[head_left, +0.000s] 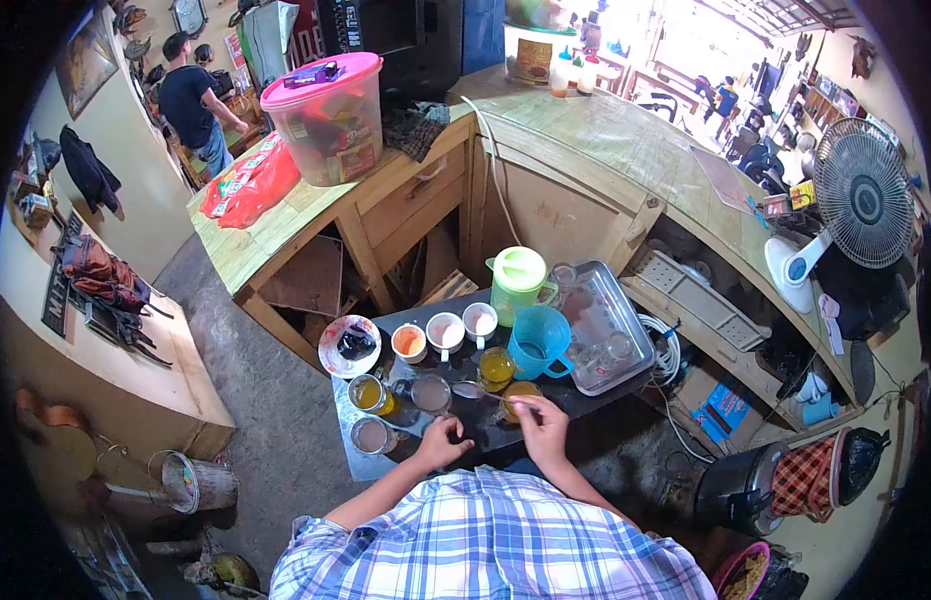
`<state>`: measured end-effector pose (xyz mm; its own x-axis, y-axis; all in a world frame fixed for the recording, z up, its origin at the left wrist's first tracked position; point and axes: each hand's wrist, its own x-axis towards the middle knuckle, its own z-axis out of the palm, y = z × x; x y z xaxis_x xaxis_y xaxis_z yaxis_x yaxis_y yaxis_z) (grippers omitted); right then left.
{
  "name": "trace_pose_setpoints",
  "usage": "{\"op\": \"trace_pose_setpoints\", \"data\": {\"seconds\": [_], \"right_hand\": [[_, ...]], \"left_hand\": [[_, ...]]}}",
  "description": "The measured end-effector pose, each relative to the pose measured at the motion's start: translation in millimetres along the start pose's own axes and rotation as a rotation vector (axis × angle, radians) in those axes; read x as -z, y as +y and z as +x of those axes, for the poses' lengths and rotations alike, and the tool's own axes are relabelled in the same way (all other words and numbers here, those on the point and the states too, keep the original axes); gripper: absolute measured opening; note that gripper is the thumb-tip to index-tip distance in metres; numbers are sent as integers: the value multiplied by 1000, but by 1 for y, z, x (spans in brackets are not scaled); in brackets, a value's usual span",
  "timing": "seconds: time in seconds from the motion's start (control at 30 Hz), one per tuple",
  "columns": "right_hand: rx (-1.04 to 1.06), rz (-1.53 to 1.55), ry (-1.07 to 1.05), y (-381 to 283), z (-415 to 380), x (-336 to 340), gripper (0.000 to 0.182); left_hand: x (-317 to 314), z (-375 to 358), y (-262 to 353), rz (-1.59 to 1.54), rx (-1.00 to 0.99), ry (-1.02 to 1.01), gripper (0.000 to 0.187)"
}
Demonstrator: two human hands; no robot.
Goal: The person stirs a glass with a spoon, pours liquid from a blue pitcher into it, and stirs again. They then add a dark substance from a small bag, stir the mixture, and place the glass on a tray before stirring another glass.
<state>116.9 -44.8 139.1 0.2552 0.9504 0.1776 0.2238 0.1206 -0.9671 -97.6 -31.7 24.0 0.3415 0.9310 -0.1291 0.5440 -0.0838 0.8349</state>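
Note:
My right hand grips a metal spoon, its bowl end pointing left near a glass of greyish liquid. Below that hand stands a glass of amber liquid, with a glass of yellow liquid just behind. My left hand is empty at the near table edge, loosely curled with the thumb apart. To its left are another greyish glass and a yellow one. Farther back, an orange-filled cup and two white cups stand in a row.
A plate holds black plastic. A blue jug and a lidded green pitcher stand beside a metal tray of glasses. Wooden counters carry a lidded tub and a fan. A person stands far left.

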Motion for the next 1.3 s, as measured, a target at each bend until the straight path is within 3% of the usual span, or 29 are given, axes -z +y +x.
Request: {"op": "trace_pose_setpoints", "data": {"seconds": [0.03,0.07,0.13,0.23,0.33,0.4,0.47,0.53,0.6,0.63,0.7,0.77,0.83,0.9,0.97,1.03,1.1,1.3], "right_hand": [[158,-90,-62,-6,7,-5,10],[316,-180,-125,-10,12,-11,10],[394,-244,-190,-1,18,-24,9],[686,-534,-491,20,25,-39,7],[726,-754,-587,38,26,-44,8],[673,-684,-610,49,29,-46,8],[615,-615,-633,59,30,-47,9],[677,-502,-578,58,34,-48,11],[678,-598,-608,54,34,-48,11],[675,-692,-635,53,34,-48,11],[646,-602,-606,52,36,-51,11],[616,-509,-578,51,38,-54,11],[643,-762,-610,48,39,-54,11],[602,-654,-612,50,42,-58,11],[560,-545,-611,52,43,-59,12],[605,-735,-578,45,44,-59,15],[582,-679,-617,51,44,-61,15],[529,-671,-608,49,45,-60,16]], "left_hand": [[-2,-1,-1,-18,-122,-4,33],[-3,-3,-3,-17,-122,-5,33],[0,-9,1,-108,-136,-154,35],[5,-12,-6,-94,-162,-223,39],[7,-18,-16,-101,-132,-193,42],[7,-19,-20,-116,-90,-131,42],[6,-21,-22,-146,-122,100,42],[6,-19,-27,-162,-160,165,36],[4,-16,-28,-119,-126,354,29],[9,-17,-16,-120,-126,355,29],[17,-20,6,-101,209,168,43],[9,-17,-1,-46,119,212,46],[3,-13,-8,6,28,253,49],[-1,-9,-14,156,-64,314,50],[-4,-5,-19,225,-20,264,51],[-3,-2,-16,294,22,217,52],[-2,2,-15,343,128,89,53],[-5,4,-26,298,101,86,54]]}}
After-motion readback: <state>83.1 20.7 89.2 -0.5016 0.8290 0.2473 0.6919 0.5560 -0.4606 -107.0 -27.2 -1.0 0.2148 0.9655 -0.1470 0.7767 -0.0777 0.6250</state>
